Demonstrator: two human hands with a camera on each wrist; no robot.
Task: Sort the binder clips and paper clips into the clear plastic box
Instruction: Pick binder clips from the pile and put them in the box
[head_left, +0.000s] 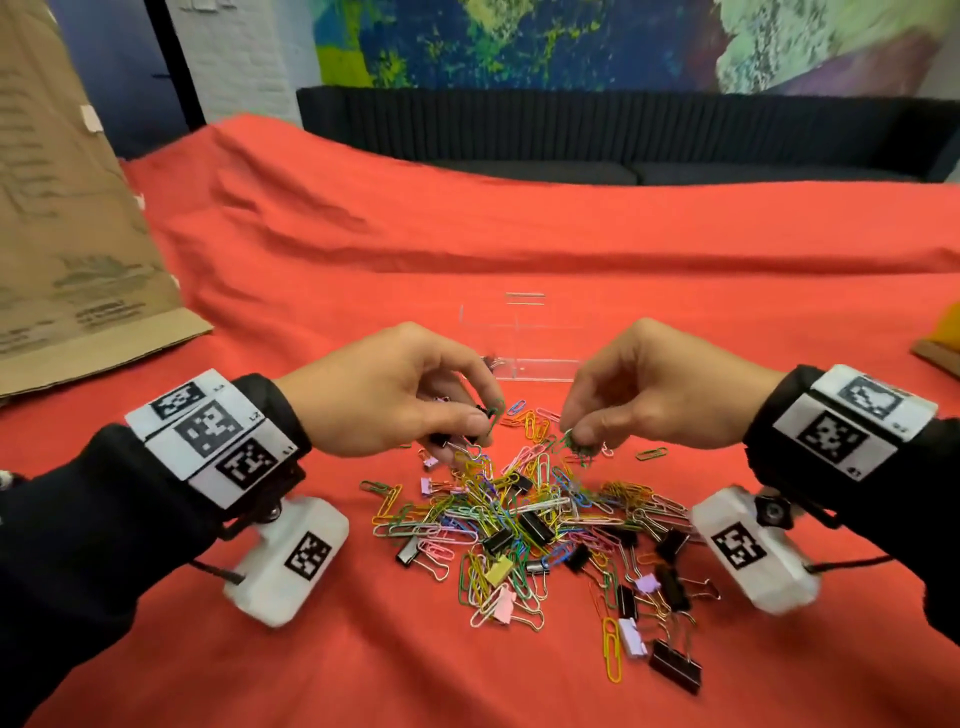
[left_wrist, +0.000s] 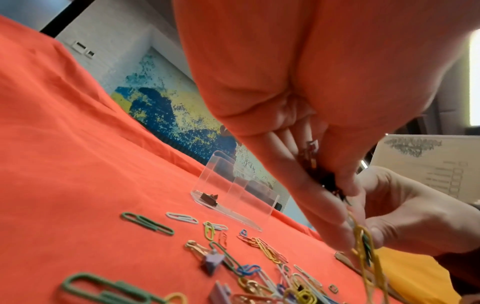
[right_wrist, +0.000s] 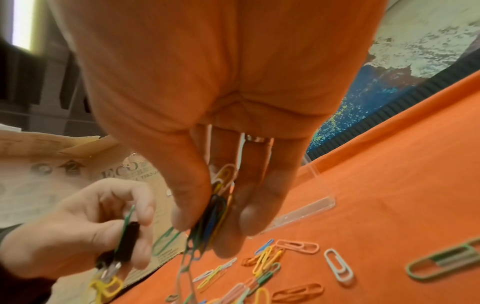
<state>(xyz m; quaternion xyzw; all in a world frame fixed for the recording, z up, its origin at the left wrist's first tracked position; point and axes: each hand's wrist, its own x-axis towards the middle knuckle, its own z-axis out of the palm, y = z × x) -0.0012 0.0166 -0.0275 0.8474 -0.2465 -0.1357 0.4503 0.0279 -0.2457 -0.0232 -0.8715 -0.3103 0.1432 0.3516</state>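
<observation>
A mixed pile of coloured paper clips and binder clips (head_left: 519, 525) lies on the red cloth in front of me. Behind it stands the clear plastic box (head_left: 519, 343), with one dark binder clip (left_wrist: 209, 198) in its left compartment. My left hand (head_left: 480, 421) hovers over the pile's far left. It grips black binder clips (right_wrist: 127, 238), with green and yellow paper clips tangled on them. My right hand (head_left: 576, 439) is over the pile's far right and pinches a bunch of paper clips (right_wrist: 213, 216) between thumb and fingers. A chain of clips dangles from the bunch.
A large cardboard sheet (head_left: 78, 234) leans at the left. A dark sofa (head_left: 623, 135) runs along the back. A yellow object (head_left: 943, 332) sits at the right edge. Stray clips lie on the red cloth (head_left: 519, 234) near the box.
</observation>
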